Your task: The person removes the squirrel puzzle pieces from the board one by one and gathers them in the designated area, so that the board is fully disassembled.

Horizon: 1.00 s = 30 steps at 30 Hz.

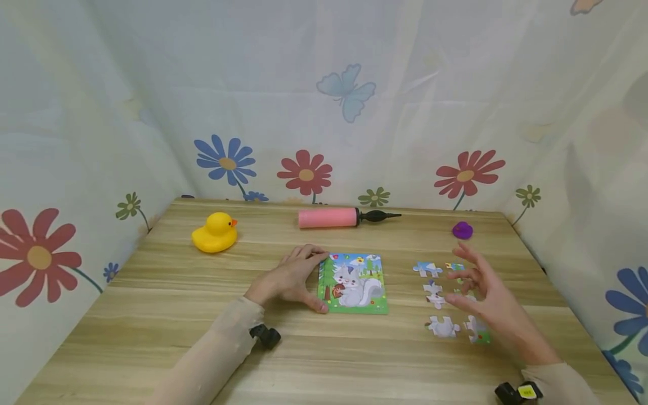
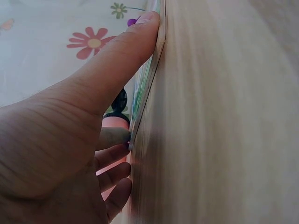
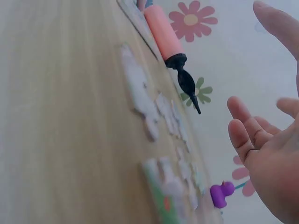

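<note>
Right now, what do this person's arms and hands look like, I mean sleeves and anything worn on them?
Both hands are bare: no gloves, and no rings that I can make out. The left hand and right hand come out of thin, pale beige long sleeves reaching the wrists. A small black device sits under each wrist; the right wrist's device carries a yellow label, the left wrist's device looks plain black.

A: Left hand (image 1: 292,278) status?
B: It lay low and flat, palm down, thumb stretched forward, fingers only lightly curled at the far side. Forearm in a pale sleeve ran in from lower left.
A: Right hand (image 1: 486,292)?
B: It was raised, held clear, palm turned toward the left, fingers (image 3: 243,128) spread and loosely bent, nothing in them. Sleeved forearm came in from lower right. Hands were well apart.
</note>
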{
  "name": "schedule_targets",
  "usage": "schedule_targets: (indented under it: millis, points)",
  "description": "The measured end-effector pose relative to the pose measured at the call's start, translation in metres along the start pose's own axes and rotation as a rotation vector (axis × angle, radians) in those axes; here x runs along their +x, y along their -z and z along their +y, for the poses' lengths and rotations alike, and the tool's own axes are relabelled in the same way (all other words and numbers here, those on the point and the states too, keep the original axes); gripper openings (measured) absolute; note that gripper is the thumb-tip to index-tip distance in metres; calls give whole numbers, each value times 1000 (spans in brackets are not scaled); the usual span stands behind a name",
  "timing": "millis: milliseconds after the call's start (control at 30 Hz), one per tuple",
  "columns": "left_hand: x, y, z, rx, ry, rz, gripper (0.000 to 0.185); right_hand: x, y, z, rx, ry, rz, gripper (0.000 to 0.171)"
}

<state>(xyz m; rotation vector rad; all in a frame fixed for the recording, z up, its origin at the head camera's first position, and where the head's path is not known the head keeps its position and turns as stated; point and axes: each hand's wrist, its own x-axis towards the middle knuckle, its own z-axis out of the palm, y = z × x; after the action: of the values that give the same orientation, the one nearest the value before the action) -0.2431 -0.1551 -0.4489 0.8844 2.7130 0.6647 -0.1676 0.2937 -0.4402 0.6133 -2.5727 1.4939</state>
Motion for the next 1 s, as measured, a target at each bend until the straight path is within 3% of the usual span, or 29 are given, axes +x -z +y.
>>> schedule_targets:
  millis: [233, 567, 1000]
  points:
    - [0, -1, -1, 9, 3, -1, 130, 33, -13, -21, 46, 14, 20, 119]
    - [1, 0, -2, 15, 5, -3, 130, 81, -52, -44, 196, 52, 11, 122]
    - [1, 0, -2, 20, 1, -5, 130, 105, -92, -68, 243, 17, -37, 119]
